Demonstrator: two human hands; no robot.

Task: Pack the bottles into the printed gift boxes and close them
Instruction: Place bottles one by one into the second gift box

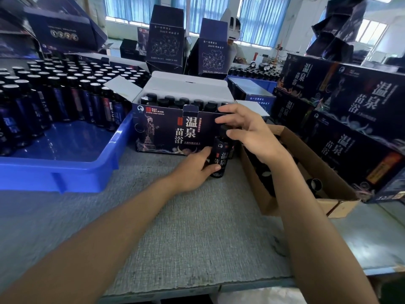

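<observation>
Bottle point(219, 157), dark and cylindrical, stands gripped in left hand point(192, 170).

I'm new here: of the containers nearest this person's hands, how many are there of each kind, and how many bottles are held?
blue plastic tray: 1
open printed gift box: 1
brown cardboard carton: 1
bottle gripped by the left hand: 1
Total: 4
</observation>
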